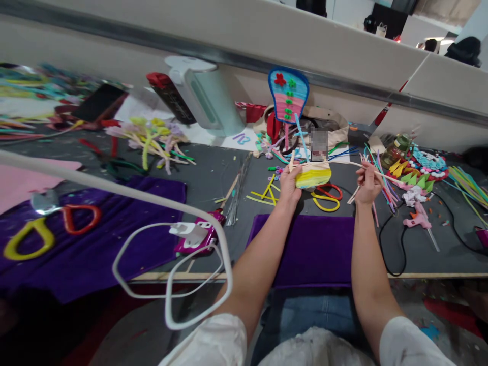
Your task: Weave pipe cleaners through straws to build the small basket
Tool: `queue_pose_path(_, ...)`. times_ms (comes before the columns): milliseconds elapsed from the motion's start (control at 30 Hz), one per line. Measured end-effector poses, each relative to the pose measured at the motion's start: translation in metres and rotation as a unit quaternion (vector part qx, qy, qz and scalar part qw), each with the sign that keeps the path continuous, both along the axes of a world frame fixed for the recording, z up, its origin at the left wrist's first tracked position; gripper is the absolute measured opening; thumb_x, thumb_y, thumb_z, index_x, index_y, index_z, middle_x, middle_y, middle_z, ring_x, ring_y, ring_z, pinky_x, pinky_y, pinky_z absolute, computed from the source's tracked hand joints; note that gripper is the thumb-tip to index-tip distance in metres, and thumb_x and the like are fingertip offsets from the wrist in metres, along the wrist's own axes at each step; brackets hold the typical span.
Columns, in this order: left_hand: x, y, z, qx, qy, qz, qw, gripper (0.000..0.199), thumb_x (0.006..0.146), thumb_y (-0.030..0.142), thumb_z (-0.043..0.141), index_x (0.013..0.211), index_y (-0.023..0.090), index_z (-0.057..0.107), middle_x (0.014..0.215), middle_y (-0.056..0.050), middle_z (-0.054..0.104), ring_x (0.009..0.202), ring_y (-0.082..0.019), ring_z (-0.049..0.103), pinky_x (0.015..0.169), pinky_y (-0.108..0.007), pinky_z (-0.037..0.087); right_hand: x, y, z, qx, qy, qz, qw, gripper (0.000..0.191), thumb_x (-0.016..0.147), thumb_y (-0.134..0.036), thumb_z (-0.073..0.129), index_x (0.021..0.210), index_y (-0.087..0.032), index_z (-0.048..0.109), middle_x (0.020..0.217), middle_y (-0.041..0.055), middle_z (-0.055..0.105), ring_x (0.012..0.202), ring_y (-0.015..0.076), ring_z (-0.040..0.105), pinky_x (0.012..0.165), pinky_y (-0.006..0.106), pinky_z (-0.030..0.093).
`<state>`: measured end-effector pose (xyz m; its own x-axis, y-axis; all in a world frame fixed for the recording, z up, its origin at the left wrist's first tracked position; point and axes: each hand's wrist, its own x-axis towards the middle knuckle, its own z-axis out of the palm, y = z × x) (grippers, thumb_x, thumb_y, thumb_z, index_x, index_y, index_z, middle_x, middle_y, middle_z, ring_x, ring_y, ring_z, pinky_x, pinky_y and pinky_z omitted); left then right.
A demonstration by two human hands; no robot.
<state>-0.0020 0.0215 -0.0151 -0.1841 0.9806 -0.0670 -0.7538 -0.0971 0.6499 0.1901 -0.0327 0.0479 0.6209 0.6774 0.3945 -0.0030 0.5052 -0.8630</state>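
My left hand (pixel 290 183) is closed on the edge of a small yellow striped craft panel (pixel 313 176) with a pale upper band, which looks wound from pipe cleaners. A pale pipe cleaner (pixel 355 163) runs from the panel's top to the right, and my right hand (pixel 368 184) pinches it, holding it out from the panel. Just below the panel lie scissors (pixel 327 203) with red and yellow handles. Cut yellow pipe cleaner pieces (pixel 267 193) are left of my left hand. Beneath my forearms a purple cloth (pixel 314 249) covers the table edge.
A pink glue gun (pixel 418 218) with a black cord lies at right, near a glass jar (pixel 398 150). A kettle (pixel 217 99) and a blue-and-pink craft piece (pixel 288 94) stand at the back. A white cable (pixel 152 195) loops across the left foreground by a power strip (pixel 202 231).
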Motion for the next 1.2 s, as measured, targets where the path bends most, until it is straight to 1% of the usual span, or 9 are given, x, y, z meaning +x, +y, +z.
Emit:
queue_pose_path(233, 0.0, -0.002, 0.002, 0.005, -0.001, -0.01, 1.0, 0.039, 0.054, 0.025, 0.087, 0.084, 0.018, 0.064, 0.077, -0.002, 0.073, 0.087, -0.024, 0.071, 0.082, -0.032, 0.053, 0.005, 0.006, -0.005, -0.027, 0.015, 0.019, 0.999, 0.039, 0.085, -0.052, 0.054, 0.099, -0.02, 0.07, 0.059, -0.0047, 0.059, 0.041, 0.0031, 0.039, 0.038, 0.016, 0.026)
queue_pose_path(400, 0.001, -0.003, 0.004, 0.01, -0.011, -0.015, 1.0, 0.039, 0.053, 0.023, 0.087, 0.084, 0.018, 0.064, 0.078, -0.003, 0.074, 0.086, -0.024, 0.071, 0.082, -0.034, 0.054, -0.004, 0.004, -0.005, -0.025, -0.023, 0.076, 0.997, 0.023, 0.079, -0.041, 0.066, 0.086, -0.02, 0.072, 0.065, -0.0035, 0.063, 0.044, 0.0033, 0.042, 0.04, 0.016, 0.032)
queue_pose_path(533, 0.002, -0.004, 0.006, 0.021, -0.011, -0.021, 0.999, 0.039, 0.053, 0.023, 0.088, 0.084, 0.018, 0.064, 0.077, -0.003, 0.073, 0.082, -0.023, 0.071, 0.081, -0.035, 0.054, -0.024, -0.002, -0.003, -0.042, -0.087, 0.149, 0.984, 0.017, 0.075, -0.035, 0.07, 0.085, -0.021, 0.073, 0.078, -0.0005, 0.07, 0.062, 0.0081, 0.057, 0.057, 0.019, 0.047)
queue_pose_path(600, 0.003, -0.005, 0.007, 0.023, -0.012, -0.026, 0.999, 0.039, 0.053, 0.023, 0.088, 0.084, 0.018, 0.064, 0.077, -0.003, 0.073, 0.084, -0.024, 0.071, 0.082, -0.035, 0.053, -0.033, -0.004, -0.004, -0.042, -0.122, 0.179, 0.975, 0.015, 0.077, -0.034, 0.069, 0.083, -0.021, 0.074, 0.081, 0.0003, 0.071, 0.067, 0.0096, 0.06, 0.064, 0.021, 0.05)
queue_pose_path(700, 0.004, -0.006, 0.009, 0.024, -0.012, -0.033, 0.999, 0.039, 0.055, 0.023, 0.087, 0.085, 0.018, 0.064, 0.078, -0.003, 0.073, 0.086, -0.024, 0.07, 0.083, -0.035, 0.052, -0.041, -0.005, -0.009, -0.034, -0.168, 0.203, 0.964, 0.014, 0.079, -0.034, 0.067, 0.078, -0.021, 0.074, 0.079, 0.0004, 0.071, 0.068, 0.0107, 0.061, 0.066, 0.022, 0.051)
queue_pose_path(767, 0.004, -0.007, 0.01, 0.026, -0.011, -0.034, 0.999, 0.039, 0.054, 0.024, 0.087, 0.085, 0.018, 0.063, 0.078, -0.003, 0.073, 0.082, -0.022, 0.07, 0.08, -0.033, 0.052, -0.043, -0.006, -0.011, -0.019, -0.18, 0.175, 0.968, 0.015, 0.081, -0.034, 0.066, 0.079, -0.021, 0.072, 0.08, 0.0005, 0.07, 0.066, 0.0102, 0.06, 0.063, 0.022, 0.049)
queue_pose_path(900, 0.003, -0.008, 0.011, 0.022, -0.006, -0.034, 0.999, 0.042, 0.052, 0.027, 0.089, 0.083, 0.018, 0.063, 0.074, -0.001, 0.071, 0.07, -0.018, 0.069, 0.072, -0.029, 0.052, -0.043, -0.008, -0.012, -0.001, -0.196, 0.061, 0.979, 0.016, 0.084, -0.034, 0.062, 0.085, -0.02, 0.068, 0.077, -0.0005, 0.066, 0.06, 0.0091, 0.055, 0.057, 0.022, 0.045)
queue_pose_path(1000, 0.004, -0.009, 0.012, 0.021, -0.008, -0.034, 0.999, 0.042, 0.053, 0.028, 0.089, 0.084, 0.018, 0.063, 0.072, 0.0, 0.07, 0.069, -0.018, 0.068, 0.07, -0.028, 0.051, -0.041, -0.009, -0.01, 0.008, -0.244, 0.008, 0.97, 0.016, 0.086, -0.033, 0.059, 0.084, -0.019, 0.066, 0.074, -0.0004, 0.064, 0.06, 0.0097, 0.053, 0.056, 0.022, 0.044)
queue_pose_path(1200, 0.004, -0.01, 0.013, 0.026, -0.014, -0.022, 0.999, 0.04, 0.053, 0.027, 0.089, 0.082, 0.018, 0.064, 0.073, -0.001, 0.07, 0.07, -0.019, 0.068, 0.071, -0.03, 0.051, -0.036, -0.01, -0.013, 0.011, -0.345, -0.033, 0.938, 0.018, 0.089, -0.032, 0.055, 0.085, -0.019, 0.066, 0.072, -0.0003, 0.063, 0.055, 0.0097, 0.05, 0.054, 0.024, 0.043)
